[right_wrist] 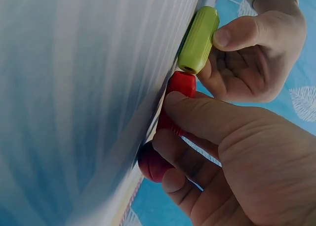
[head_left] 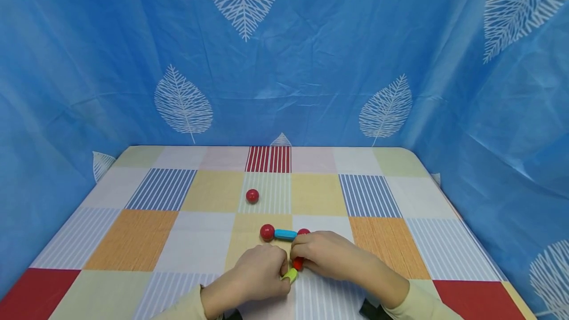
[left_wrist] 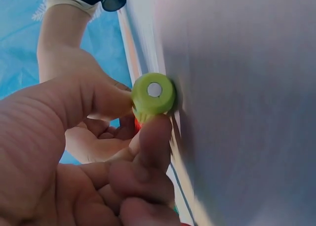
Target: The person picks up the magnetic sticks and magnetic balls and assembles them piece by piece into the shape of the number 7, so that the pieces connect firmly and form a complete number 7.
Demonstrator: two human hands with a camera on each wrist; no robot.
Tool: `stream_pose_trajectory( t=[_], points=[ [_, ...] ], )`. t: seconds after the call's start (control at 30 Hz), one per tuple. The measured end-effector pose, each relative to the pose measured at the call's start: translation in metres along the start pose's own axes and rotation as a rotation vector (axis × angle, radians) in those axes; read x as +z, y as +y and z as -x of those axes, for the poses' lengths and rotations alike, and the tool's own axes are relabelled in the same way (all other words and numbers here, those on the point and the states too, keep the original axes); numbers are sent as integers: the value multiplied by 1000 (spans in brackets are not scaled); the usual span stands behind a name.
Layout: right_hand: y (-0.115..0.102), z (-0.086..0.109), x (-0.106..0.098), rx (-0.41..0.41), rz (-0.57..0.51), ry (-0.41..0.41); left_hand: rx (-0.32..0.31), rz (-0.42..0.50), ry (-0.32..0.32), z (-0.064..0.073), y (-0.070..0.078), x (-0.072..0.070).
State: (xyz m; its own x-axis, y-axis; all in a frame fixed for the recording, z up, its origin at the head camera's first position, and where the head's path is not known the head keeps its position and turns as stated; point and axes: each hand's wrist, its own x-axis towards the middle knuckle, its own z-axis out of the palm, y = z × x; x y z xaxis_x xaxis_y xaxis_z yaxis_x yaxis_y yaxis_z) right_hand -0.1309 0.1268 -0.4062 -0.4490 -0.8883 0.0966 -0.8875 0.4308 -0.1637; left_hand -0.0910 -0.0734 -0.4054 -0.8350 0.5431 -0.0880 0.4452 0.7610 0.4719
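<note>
My left hand (head_left: 264,271) pinches a yellow-green magnetic rod (head_left: 291,274) between thumb and fingers. A round silver disc shows in that rod's end in the left wrist view. My right hand (head_left: 326,256) grips a red magnetic rod (right_wrist: 180,85), partly covered by the fingers. In the right wrist view the two rods stand end to end, touching or almost so. A red ball (right_wrist: 153,161) lies at the red rod's other end, by my right fingertips. Beyond the hands, a blue rod (head_left: 285,234) lies between a red ball (head_left: 267,232) and another, partly hidden red ball (head_left: 304,231).
One more red ball (head_left: 252,196) sits apart, farther back on the table. A patchwork-patterned cloth (head_left: 200,233) covers the tabletop. Blue curtains (head_left: 284,63) with white leaf prints hang behind the table and at both sides.
</note>
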Motion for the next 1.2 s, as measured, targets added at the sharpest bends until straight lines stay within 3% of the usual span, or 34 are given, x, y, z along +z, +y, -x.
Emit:
stream_pose_trajectory(
  t=[0.37,0.9,1.0,1.2],
  points=[
    [-1,-1,0,38,26,-15,-35,86,7,-1,1,3],
    [5,2,1,34,-12,6,0,165,49,-4,-1,0],
    [8,4,0,17,-31,35,12,170,107,-7,-6,-7],
    [8,5,0,-12,-57,47,9,158,301,-15,-22,-19]
  ],
)
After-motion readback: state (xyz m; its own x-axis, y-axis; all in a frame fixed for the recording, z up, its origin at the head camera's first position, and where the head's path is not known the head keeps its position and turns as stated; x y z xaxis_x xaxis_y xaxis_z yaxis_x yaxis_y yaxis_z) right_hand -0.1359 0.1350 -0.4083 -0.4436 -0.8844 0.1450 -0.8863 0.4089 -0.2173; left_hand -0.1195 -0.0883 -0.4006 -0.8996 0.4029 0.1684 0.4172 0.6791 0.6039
